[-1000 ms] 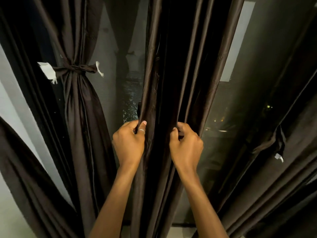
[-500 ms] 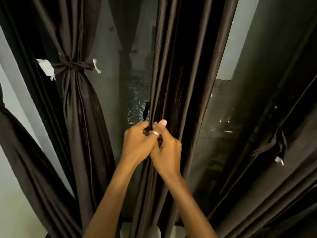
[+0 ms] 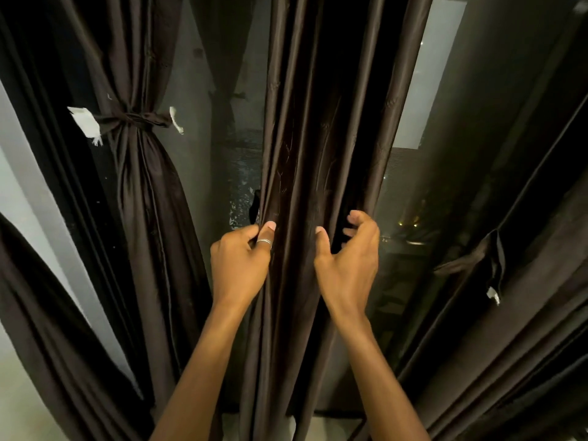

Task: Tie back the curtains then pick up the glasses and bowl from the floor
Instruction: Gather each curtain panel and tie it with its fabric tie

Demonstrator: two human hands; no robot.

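Observation:
A dark brown middle curtain hangs loose in front of me. My left hand, with a ring on the thumb, pinches its left edge together with a dark tie strip. My right hand is at the curtain's right edge, fingers spread and curled around the folds, thumb pressed on the cloth. To the left, another curtain is gathered by a knotted tieback with white ends. The glasses and bowl are out of view.
A third curtain slants across the right side, with a loose tie hanging from it. Dark window glass with night lights lies behind. A pale wall strip shows at far left.
My hands, joined at the curtain's left edge half a second ago, have parted. The right hand has swung to the curtain's right edge and spread its fingers; the left stays pinched.

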